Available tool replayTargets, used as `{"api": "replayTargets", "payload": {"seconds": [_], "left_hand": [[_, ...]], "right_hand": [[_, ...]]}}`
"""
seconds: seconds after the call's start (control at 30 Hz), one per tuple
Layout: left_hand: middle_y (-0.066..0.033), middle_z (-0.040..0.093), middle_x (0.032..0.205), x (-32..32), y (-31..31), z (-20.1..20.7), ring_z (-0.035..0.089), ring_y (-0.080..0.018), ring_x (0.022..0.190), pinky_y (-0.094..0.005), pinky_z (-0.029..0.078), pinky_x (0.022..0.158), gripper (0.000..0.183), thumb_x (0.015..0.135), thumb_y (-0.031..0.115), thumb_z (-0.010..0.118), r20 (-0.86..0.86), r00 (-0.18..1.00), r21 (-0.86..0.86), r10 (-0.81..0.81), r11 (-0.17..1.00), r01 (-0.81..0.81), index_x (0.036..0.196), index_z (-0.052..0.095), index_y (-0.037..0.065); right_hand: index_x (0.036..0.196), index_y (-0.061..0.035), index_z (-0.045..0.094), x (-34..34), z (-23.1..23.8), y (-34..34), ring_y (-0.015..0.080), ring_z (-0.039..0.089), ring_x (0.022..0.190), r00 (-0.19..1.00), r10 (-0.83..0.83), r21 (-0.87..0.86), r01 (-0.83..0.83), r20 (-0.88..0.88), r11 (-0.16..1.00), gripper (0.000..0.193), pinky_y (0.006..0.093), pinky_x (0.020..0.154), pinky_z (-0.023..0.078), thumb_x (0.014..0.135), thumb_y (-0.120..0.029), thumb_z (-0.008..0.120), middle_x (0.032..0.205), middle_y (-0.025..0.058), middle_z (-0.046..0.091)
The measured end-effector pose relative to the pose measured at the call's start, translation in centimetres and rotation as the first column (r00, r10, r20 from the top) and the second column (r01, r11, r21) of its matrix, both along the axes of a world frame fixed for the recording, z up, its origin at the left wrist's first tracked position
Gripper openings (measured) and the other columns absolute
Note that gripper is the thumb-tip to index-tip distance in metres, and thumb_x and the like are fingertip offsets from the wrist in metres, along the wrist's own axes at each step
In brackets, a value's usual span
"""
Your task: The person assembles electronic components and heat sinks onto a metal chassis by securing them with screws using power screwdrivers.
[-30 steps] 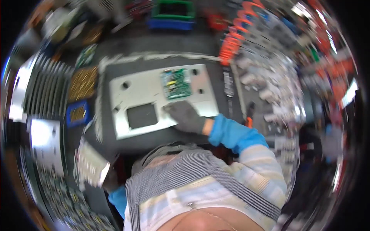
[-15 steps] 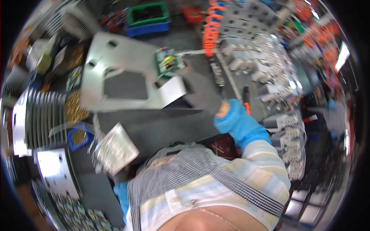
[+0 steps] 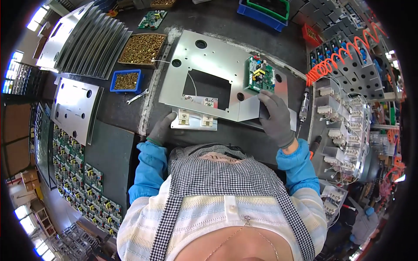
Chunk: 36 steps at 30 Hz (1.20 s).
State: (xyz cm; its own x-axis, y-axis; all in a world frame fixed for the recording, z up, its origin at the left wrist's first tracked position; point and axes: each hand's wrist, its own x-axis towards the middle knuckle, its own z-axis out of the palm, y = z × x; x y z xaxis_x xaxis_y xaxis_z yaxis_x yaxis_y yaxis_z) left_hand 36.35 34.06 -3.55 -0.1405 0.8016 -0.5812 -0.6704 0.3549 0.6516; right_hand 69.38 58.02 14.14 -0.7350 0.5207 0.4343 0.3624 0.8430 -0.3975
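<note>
Plate point(image 3: 222, 64) of bare metal lies over the desk point(image 3: 191, 17), a green circuit board point(image 3: 260, 75) on its right part; it looks stiff, slick and likely sharp-edged, best taken by the rim, off the fragile board. The left hand point(image 3: 161, 129) pinches the left end of a small panel point(image 3: 195, 120), partly beneath the plate; the right hand point(image 3: 278, 121), half curled, is beside the board, any hold impossible to tell

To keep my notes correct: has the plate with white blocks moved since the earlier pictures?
Yes: the plate with white blocks has moved right, farther from the blue tray.
</note>
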Motion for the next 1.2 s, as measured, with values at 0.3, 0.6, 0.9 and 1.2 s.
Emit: {"api": "replayTargets", "payload": {"seconds": [0.3, 0.6, 0.9, 1.2], "left_hand": [[-0.0139, 0.068, 0.122, -3.6, 6.1, 18.1, 0.066, -0.0213, 0.109, -0.0335, 0.052, 0.095, 0.046, 0.09, 0.013, 0.074, -0.877, 0.142, 0.426, 0.459, 0.879, -0.213, 0.131, 0.059, -0.003], [-0.0201, 0.071, 0.102, 0.8, 18.6, 11.2, 0.068, -0.031, 0.095, -0.0412, 0.052, 0.085, 0.058, 0.09, 0.053, 0.065, -0.622, 0.002, -0.66, -0.783, 0.526, 0.536, 0.104, 0.074, -0.002], [-0.0119, 0.07, 0.109, 1.0, 12.5, 23.6, 0.063, -0.0205, 0.101, -0.0327, 0.048, 0.092, 0.046, 0.095, 0.033, 0.067, -0.654, 0.638, -0.071, -0.407, 0.873, 0.483, 0.121, 0.067, -0.004], [-0.0116, 0.067, 0.118, -6.0, 3.6, 18.6, 0.065, -0.0198, 0.102, -0.0304, 0.05, 0.092, 0.049, 0.096, 0.033, 0.067, -0.838, 0.512, -0.182, -0.187, 0.981, 0.061, 0.13, 0.064, -0.003]], "right_hand": [[0.12, -0.0074, 0.063, -3.2, 0.7, -2.5, 0.0321, 0.063, 0.107, 0.999, 0.027, 0.029, -0.028, 0.03, 0.999, 0.052, 0.0434, 0.094, 0.049, 0.069, 0.001, 0.071, 0.121, 0.0126, 0.065], [0.119, -0.0089, 0.063, -3.9, 0.2, -2.9, 0.0308, 0.064, 0.106, 0.999, 0.034, 0.046, -0.035, 0.016, 0.998, 0.049, 0.0427, 0.093, 0.049, 0.071, 0.0, 0.071, 0.12, 0.0106, 0.065], [0.116, -0.0094, 0.064, -3.4, 1.8, -1.6, 0.0305, 0.064, 0.105, 0.999, 0.035, 0.013, -0.036, 0.024, 0.999, 0.045, 0.043, 0.093, 0.049, 0.073, -0.003, 0.073, 0.119, 0.0099, 0.065], [0.114, -0.0086, 0.065, -5.0, 1.3, -2.6, 0.0316, 0.065, 0.108, 0.965, 0.238, -0.027, -0.237, 0.112, 0.971, 0.039, 0.0432, 0.094, 0.047, 0.075, -0.007, 0.074, 0.12, 0.0136, 0.066]]}}
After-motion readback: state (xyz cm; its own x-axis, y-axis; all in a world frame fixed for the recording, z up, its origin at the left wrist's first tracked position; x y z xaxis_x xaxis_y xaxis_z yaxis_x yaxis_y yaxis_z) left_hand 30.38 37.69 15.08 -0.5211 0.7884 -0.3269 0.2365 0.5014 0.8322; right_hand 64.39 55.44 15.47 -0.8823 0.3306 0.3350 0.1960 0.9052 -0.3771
